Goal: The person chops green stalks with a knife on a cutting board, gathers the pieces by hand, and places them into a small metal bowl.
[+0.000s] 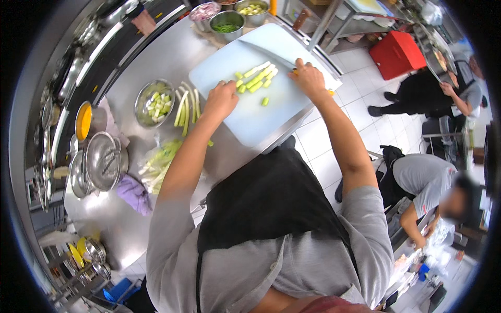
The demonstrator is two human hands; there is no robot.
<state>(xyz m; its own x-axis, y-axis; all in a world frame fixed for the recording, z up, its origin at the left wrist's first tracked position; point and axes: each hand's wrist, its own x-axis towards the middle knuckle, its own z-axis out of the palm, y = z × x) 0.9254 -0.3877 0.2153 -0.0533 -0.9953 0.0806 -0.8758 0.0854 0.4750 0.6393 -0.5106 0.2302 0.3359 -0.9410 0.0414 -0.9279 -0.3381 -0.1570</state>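
My right hand (pixel 309 80) is closed on the handle of a kitchen knife (pixel 270 56), whose long blade lies flat-looking over the far part of a white cutting board (pixel 250 125). My left hand (pixel 222 98) touches the board's left part, fingertips beside cut green vegetable pieces (pixel 242 89); whether it grips one is hidden. Longer pale green stalks (pixel 258 80) lie between the hands, and one short piece (pixel 265 101) sits apart, nearer me. Left of the board are uncut stalks (pixel 183 107) and a metal bowl (pixel 137 103) of cut pieces.
Metal containers of chopped food (pixel 227 36) stand beyond the board. At left are a pot of orange liquid (pixel 84 121), steel bowls (pixel 103 161), a purple cloth (pixel 134 195) and bagged leafy vegetables (pixel 158 164). Two people work at right, near a red box (pixel 397 55).
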